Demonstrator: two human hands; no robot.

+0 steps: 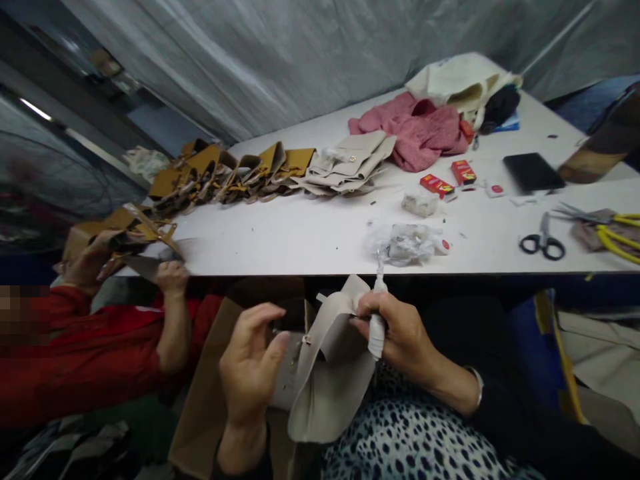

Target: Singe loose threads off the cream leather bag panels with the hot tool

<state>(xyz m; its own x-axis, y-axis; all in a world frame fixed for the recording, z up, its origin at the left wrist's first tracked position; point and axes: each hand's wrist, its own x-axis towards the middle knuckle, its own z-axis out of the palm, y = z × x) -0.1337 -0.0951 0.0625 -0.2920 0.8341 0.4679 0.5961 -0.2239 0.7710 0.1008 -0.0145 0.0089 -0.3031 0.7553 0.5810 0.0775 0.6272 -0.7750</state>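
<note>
My left hand [249, 365] grips a beige leather bag piece [325, 380] on my lap, thumb pressed near a small metal fitting. My right hand [397, 333] is closed round a white-handled tool [376, 323] whose thin tip points up, and it also pinches the piece's upper flap. Both hands are below the front edge of the white table [310, 240].
A co-worker in a red sleeve [100, 347] at left handles a tan leather piece [135, 230]. On the table lie rows of tan and beige pieces [345, 163], a pink cloth [415, 133], a plastic bag of parts [407, 243], red boxes [437, 185], a phone [533, 172], and black scissors [543, 241].
</note>
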